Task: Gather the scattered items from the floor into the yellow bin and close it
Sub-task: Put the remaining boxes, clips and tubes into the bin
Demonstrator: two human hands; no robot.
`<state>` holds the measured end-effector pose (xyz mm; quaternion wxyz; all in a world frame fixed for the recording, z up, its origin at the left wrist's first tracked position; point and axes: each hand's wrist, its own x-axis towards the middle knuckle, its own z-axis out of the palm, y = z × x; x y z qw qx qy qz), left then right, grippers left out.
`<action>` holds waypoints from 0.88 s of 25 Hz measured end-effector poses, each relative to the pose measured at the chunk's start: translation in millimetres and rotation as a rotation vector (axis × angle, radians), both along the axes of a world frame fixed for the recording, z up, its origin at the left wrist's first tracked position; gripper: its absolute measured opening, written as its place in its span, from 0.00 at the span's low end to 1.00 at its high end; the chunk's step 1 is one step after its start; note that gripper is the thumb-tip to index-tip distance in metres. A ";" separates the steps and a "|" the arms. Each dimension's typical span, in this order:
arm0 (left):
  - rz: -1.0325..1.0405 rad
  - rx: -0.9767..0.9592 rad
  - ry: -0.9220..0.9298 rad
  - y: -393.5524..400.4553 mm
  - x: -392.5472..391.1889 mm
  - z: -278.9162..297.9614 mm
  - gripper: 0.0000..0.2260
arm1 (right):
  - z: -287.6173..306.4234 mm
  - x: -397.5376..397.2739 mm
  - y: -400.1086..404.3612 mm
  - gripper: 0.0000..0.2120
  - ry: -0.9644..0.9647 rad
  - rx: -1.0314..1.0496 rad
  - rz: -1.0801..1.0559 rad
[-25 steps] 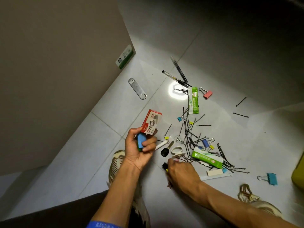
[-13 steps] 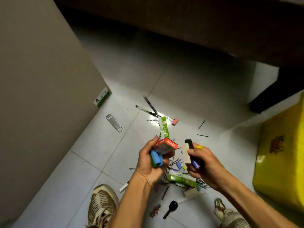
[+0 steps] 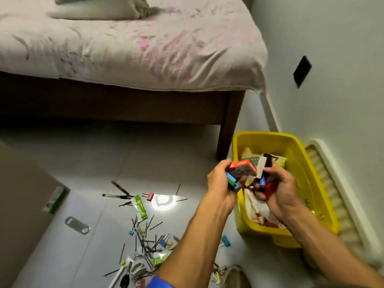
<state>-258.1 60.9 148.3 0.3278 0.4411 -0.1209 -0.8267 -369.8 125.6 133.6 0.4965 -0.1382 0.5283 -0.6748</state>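
A grey tiled floor runs under a bed with a pale flowered sheet, its dark wooden leg standing close to the wall. Just beside that leg sits the yellow bin, open, lid off, papers and packets already piled inside. Beyond it, a ribbed white lid leans along the wall.

Both hands are up at the bin's near-left rim. The left hand is curled round a red box and a blue-green block, gripping both at once. The right hand is curled too, clutching a bundle over the bin: a white strip, a small blue piece, something red, something black — what each is cannot be told.

Down on the floor, well left of the bin, the scatter remains: hairpins, a green packet, a pink clip, two pens, a metal opener, a blue clip near the bin's front corner. A cardboard box fills the left edge.
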 end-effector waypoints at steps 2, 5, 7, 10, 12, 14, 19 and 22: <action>-0.090 -0.025 0.020 12.9 -33.2 9.3 0.12 | 5.1 -25.9 11.4 0.07 0.011 0.004 -0.168; -0.173 -0.083 0.084 26.8 -49.7 10.2 0.21 | 15.0 -49.0 24.6 0.10 -0.008 -0.032 -0.278; -0.185 -0.128 0.050 31.8 -49.9 1.2 0.24 | 18.8 -57.8 32.8 0.14 -0.003 -0.046 -0.274; -0.183 -0.196 -0.032 34.2 -33.8 -13.5 0.24 | 10.4 -54.3 35.5 0.11 0.137 -0.042 -0.231; -0.126 -0.211 -0.117 39.4 -9.1 -25.0 0.23 | -4.3 -37.1 32.3 0.12 0.271 -0.001 -0.059; -0.063 -0.201 -0.219 44.6 31.7 -45.5 0.21 | -25.2 -6.4 29.6 0.13 0.344 0.055 0.230; -0.033 -0.125 -0.603 56.4 150.1 -117.1 0.13 | -84.6 66.0 29.1 0.09 0.334 0.283 0.831; -0.121 -0.065 -0.776 71.4 188.7 -169.3 0.08 | -146.3 81.3 37.4 0.09 0.907 0.543 1.068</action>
